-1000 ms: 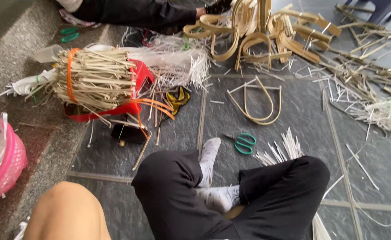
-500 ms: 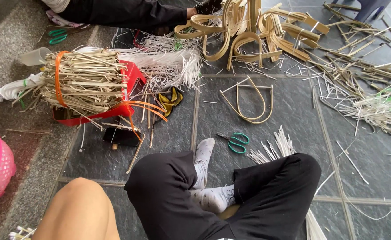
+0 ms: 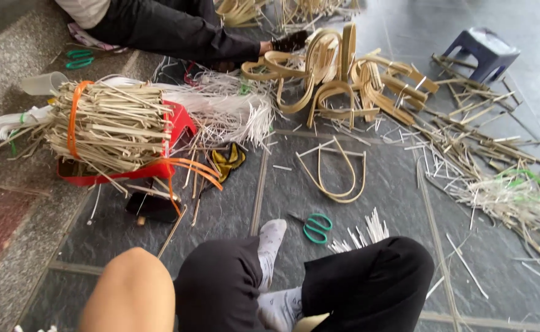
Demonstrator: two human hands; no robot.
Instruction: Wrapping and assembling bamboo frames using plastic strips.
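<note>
The green-handled scissors (image 3: 316,228) lie flat on the dark tiled floor (image 3: 399,184), just past the sock-clad foot (image 3: 270,241) of the cross-legged person wearing the camera. Their long axis runs from about 10 o'clock, where the blades point, to 4 o'clock, where the loop handles sit, so the handles face the person's right knee (image 3: 399,261).

No hand shows anywhere in the view, so whether either one is open, closed or holding something cannot be told. A bare forearm or elbow (image 3: 129,295), probably the left, fills the bottom edge at 7 o'clock, well apart from the scissors; judged from the body alone, the right side looks nearer to them.

Just beside the handles at 3 o'clock lies a fan of short pale splints (image 3: 368,230). At 12 o'clock from the scissors rest bent U-shaped strips (image 3: 337,178). Further out at 10 o'clock, a tied bundle of bamboo strips (image 3: 107,126) sits in a red tray (image 3: 178,126). Another person's dark trouser leg (image 3: 172,37) stretches across the top.
</note>
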